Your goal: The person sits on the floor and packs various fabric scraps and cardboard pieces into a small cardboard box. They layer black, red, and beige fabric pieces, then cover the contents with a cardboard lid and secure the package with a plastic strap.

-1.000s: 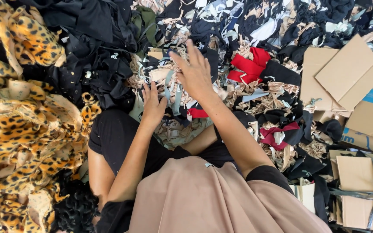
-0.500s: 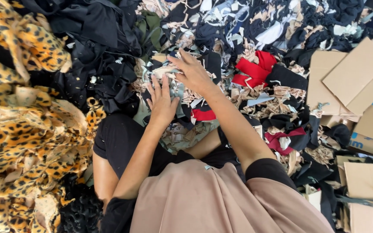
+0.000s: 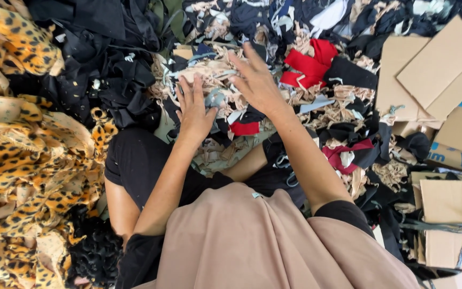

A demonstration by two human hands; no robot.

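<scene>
Both hands lay flat in a sorting step: the left hand [image 3: 194, 113] and the right hand [image 3: 256, 83], fingers spread, apparently grasping nothing, pressed the heap of beige and grey fabric scraps [image 3: 217, 80] ahead of the knees; picking one seemed to call for pinching.

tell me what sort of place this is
Probably a textile-waste sorting spot: both hands, left hand and right hand, rest on mixed beige and black fabric scraps, beside leopard-print cloth offcuts and flattened brown cardboard boxes.
</scene>
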